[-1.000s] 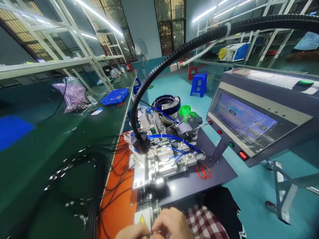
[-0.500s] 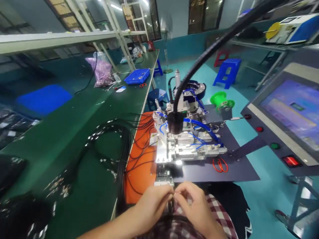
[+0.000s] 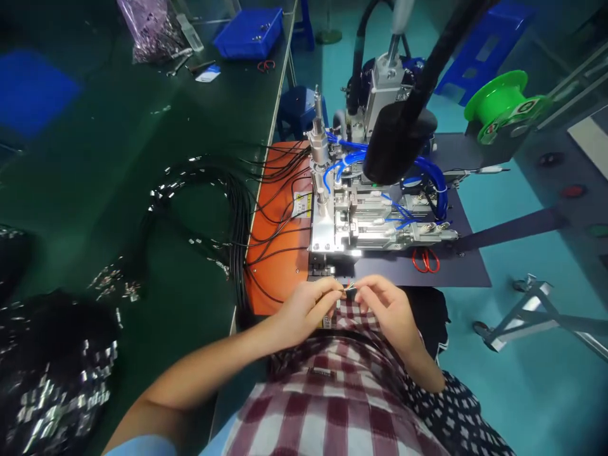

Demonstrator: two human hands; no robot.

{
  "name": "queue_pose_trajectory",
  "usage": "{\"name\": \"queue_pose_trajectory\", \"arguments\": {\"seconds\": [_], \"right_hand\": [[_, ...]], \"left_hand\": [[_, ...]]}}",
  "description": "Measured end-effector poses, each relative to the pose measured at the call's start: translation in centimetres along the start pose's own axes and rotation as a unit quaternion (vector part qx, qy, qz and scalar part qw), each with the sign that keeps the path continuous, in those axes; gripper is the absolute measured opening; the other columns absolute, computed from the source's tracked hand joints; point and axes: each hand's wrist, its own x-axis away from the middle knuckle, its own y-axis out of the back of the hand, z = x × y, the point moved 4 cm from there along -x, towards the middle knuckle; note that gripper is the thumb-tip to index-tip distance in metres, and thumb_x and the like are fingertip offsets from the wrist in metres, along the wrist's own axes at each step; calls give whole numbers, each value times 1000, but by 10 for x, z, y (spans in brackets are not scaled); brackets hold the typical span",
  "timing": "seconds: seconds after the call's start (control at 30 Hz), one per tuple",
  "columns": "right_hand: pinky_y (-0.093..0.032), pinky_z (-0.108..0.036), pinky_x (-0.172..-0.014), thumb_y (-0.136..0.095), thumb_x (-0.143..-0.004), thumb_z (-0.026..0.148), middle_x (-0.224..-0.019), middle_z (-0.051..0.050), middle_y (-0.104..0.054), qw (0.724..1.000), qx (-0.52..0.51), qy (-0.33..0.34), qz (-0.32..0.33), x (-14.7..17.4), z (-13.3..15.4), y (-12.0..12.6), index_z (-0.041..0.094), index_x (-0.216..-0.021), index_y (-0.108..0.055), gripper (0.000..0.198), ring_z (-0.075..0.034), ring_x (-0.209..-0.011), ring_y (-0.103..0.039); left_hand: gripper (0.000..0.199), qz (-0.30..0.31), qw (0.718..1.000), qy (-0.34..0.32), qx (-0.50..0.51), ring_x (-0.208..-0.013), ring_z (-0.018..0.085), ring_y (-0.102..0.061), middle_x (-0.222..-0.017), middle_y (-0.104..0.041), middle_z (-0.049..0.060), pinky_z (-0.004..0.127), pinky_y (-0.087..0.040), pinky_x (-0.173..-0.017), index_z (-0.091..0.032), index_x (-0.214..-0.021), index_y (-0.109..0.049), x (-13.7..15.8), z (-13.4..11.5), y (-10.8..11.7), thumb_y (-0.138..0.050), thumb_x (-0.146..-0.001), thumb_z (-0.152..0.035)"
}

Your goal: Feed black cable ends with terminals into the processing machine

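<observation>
My left hand (image 3: 311, 308) pinches the end of a black cable, with thin coloured wires (image 3: 350, 287) fanning out past the fingertips. On the other side of those wires, my right hand (image 3: 386, 305) is closed, thumb against fingers, at the wire tips. Both hands are just in front of the silver machine (image 3: 380, 221) with its cylinders and blue air tubes. Several black cables (image 3: 273, 237) run across the orange board (image 3: 273, 278) to the machine's left side. Exactly which wires the right fingers grip is too small to make out.
A thick bundle of black cables (image 3: 236, 221) lies along the green table (image 3: 190, 354). A blue tray (image 3: 249, 35) stands at the back. Over the machine hangs a black lamp (image 3: 399, 142). A green spool (image 3: 503, 104) and red wire loops (image 3: 426, 260) are at the right.
The view has tilted down, so hands and machine appear higher. My hands have moved slightly apart, and coloured wires now show between them.
</observation>
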Motion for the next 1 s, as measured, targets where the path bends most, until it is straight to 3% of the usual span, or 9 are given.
{"name": "queue_pose_trajectory", "arguments": {"seconds": [0.17,0.3,0.43,0.77,0.9,1.0], "right_hand": [[-48,-23,-57,-63,-87,33,-71,1,-64,1000,-2,9,-12,0,6,-3,19,-88,-67,14,-10,-56,-54],[-49,-24,-56,-61,-88,35,-71,0,-63,999,17,22,-32,3,10,-4,19,-86,-67,16,-11,-57,-55],[-50,-23,-52,-64,-85,37,-71,0,-62,1000,-4,4,-4,6,6,-8,20,-83,-65,18,-11,-56,-55],[-44,-23,-48,-67,-84,35,-62,3,-57,1000,-21,-12,14,3,-1,-17,19,-76,-64,18,-8,-48,-49],[-44,-22,-49,-66,-85,35,-62,3,-56,1000,-6,19,11,2,-1,-16,19,-74,-62,20,-8,-51,-50],[-46,-22,-47,-65,-85,34,-65,2,-56,999,-23,5,39,3,0,-19,19,-74,-61,19,-9,-51,-51]], "left_hand": [[23,-22,1000,1,22,-69,12,-53,-75,-60,0,23,-39,-63,-15,-88,-63,0,-1,1,-47,-97,-30],[15,-75,996,3,46,-72,13,-58,-79,-66,3,23,-43,-65,-14,-83,-65,0,3,2,-58,-90,-25],[13,-113,990,13,82,-67,12,-59,-74,-67,3,22,-46,-62,-13,-77,-66,0,7,1,-62,-86,-22],[14,-132,987,4,92,-69,12,-59,-77,-66,5,22,-48,-63,-12,-80,-66,3,9,-1,-63,-86,-24],[20,-83,985,10,153,-66,10,-57,-86,-63,3,20,-46,-59,-14,-103,-66,-1,4,2,-61,-88,-26],[21,-26,971,55,233,-51,7,-51,-73,-60,-1,18,-40,-47,-15,-100,-65,-6,2,2,-62,-88,-33]]}}
